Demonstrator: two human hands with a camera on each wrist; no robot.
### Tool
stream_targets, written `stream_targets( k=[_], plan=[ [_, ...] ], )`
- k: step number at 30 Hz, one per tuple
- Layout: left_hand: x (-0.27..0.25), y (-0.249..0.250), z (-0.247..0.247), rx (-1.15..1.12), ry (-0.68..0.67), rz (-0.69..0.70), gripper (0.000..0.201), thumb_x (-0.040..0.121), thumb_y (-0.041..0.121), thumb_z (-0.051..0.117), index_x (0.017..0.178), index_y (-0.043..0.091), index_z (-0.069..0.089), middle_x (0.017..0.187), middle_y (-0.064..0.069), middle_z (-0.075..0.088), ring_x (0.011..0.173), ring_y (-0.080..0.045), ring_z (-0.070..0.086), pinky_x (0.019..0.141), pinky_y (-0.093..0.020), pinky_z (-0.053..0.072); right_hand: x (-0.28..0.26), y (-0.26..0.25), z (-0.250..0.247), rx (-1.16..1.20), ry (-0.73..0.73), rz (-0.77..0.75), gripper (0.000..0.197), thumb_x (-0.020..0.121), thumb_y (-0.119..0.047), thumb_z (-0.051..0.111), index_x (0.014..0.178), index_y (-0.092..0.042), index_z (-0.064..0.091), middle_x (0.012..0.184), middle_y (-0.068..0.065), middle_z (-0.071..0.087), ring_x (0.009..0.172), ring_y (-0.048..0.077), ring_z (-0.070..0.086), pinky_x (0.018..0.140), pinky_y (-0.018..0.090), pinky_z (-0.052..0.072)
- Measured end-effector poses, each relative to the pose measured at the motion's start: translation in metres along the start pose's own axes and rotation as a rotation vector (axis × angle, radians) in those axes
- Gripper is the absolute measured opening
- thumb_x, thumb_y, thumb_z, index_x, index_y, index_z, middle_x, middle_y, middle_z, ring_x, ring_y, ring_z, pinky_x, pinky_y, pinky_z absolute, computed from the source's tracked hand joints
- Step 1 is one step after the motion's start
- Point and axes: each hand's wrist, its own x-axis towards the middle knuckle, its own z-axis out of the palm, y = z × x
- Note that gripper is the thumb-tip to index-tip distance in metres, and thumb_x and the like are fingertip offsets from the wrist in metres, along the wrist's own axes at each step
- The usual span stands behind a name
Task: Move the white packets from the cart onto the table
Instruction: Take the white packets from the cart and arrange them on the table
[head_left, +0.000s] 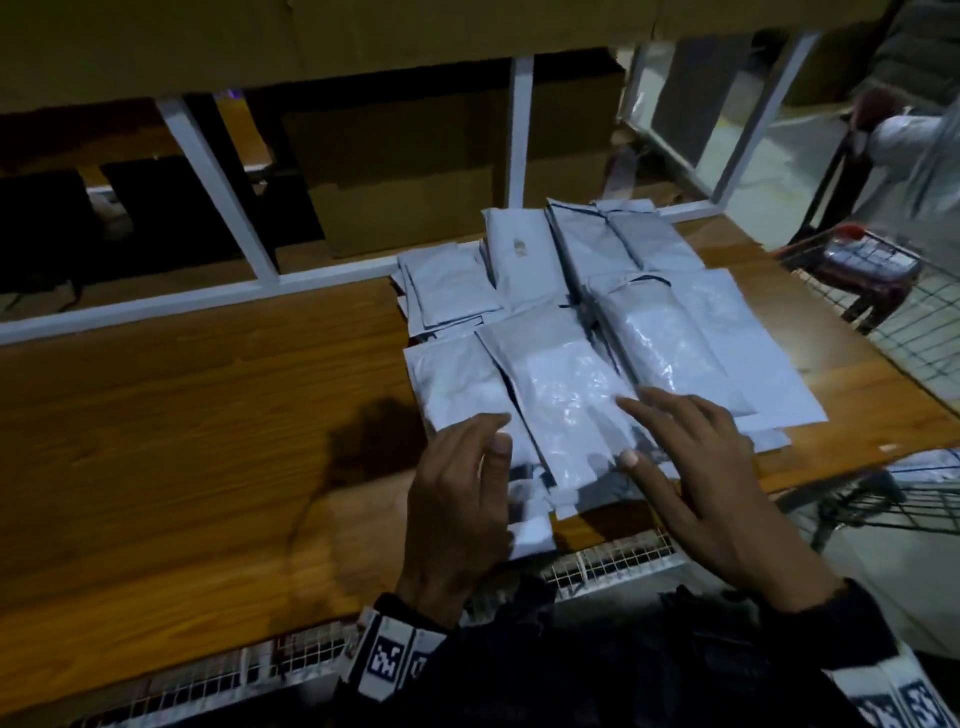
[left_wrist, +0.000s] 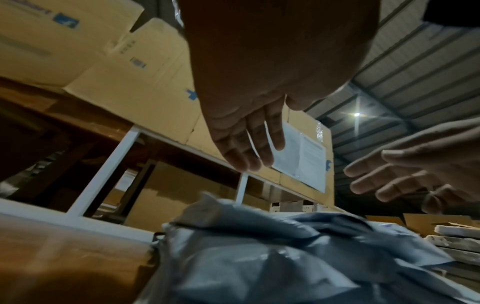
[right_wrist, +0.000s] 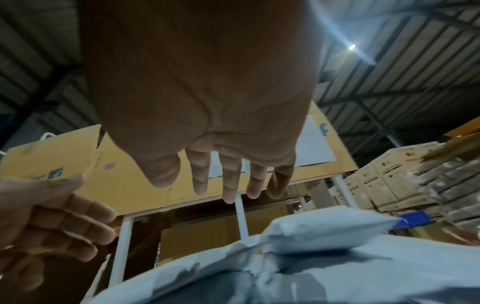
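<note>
left hand (head_left: 460, 499) and right hand (head_left: 711, 483): held flat above the near packets, fingers straight, nothing gripped | white packets (head_left: 587, 332): piled in overlapping rows on the table (head_left: 208, 415), from its near edge toward its far right corner | cart (head_left: 914, 332): wire basket seen off the table's right edge

left hand (head_left: 460, 499): fingers straight, palm down, empty | right hand (head_left: 711, 483): fingers spread, palm down, empty
</note>
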Motion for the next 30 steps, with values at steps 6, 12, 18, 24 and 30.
stream_targets(
  k=[6, 12, 18, 24, 30],
  plan=[
    [-0.021, 0.061, 0.053, -0.021, 0.013, 0.042, 0.028, 0.100, 0.025, 0.050, 0.107, 0.008, 0.072, 0.106, -0.003, 0.072, 0.103, -0.016, 0.064, 0.091, -0.027, 0.048, -0.060, 0.050, -0.040, 0.015, 0.061, 0.003, 0.048, 0.103, -0.049, 0.034, 0.145, -0.028, 0.045, 0.150, -0.006, 0.041, 0.135, 0.023, 0.036, 0.105, 0.053, 0.035],
    [-0.057, 0.126, 0.139, -0.069, -0.086, 0.061, 0.021, 0.097, 0.021, 0.058, 0.110, 0.011, 0.071, 0.107, -0.002, 0.071, 0.102, -0.013, 0.062, 0.091, -0.027, 0.048, -0.140, 0.124, -0.086, 0.023, 0.201, 0.159, 0.049, 0.104, -0.048, 0.032, 0.147, -0.027, 0.044, 0.151, -0.001, 0.040, 0.137, 0.024, 0.036, 0.108, 0.047, 0.033],
    [-0.069, 0.182, 0.220, -0.129, -0.261, 0.188, 0.018, 0.097, 0.019, 0.057, 0.108, 0.013, 0.071, 0.104, 0.001, 0.070, 0.098, -0.015, 0.064, 0.083, -0.025, 0.050, -0.202, 0.201, -0.121, 0.056, 0.374, 0.328, 0.044, 0.104, -0.039, 0.040, 0.141, -0.017, 0.050, 0.139, 0.005, 0.050, 0.129, 0.024, 0.046, 0.104, 0.047, 0.040],
    [-0.047, 0.222, 0.291, -0.110, -0.392, 0.330, 0.016, 0.097, 0.018, 0.059, 0.105, 0.013, 0.071, 0.100, -0.001, 0.071, 0.092, -0.018, 0.065, 0.076, -0.033, 0.052, -0.219, 0.259, -0.143, 0.059, 0.553, 0.407, 0.035, 0.102, -0.025, 0.054, 0.136, -0.016, 0.053, 0.128, 0.003, 0.053, 0.116, 0.014, 0.049, 0.097, 0.033, 0.043],
    [0.004, 0.253, 0.372, -0.208, -0.472, 0.369, 0.018, 0.100, 0.021, 0.057, 0.108, 0.015, 0.072, 0.103, 0.003, 0.072, 0.091, -0.007, 0.060, 0.068, -0.023, 0.046, -0.197, 0.324, -0.176, 0.077, 0.581, 0.470, 0.037, 0.101, -0.026, 0.056, 0.136, -0.017, 0.051, 0.130, 0.000, 0.052, 0.118, 0.014, 0.050, 0.099, 0.036, 0.044]
  ],
)
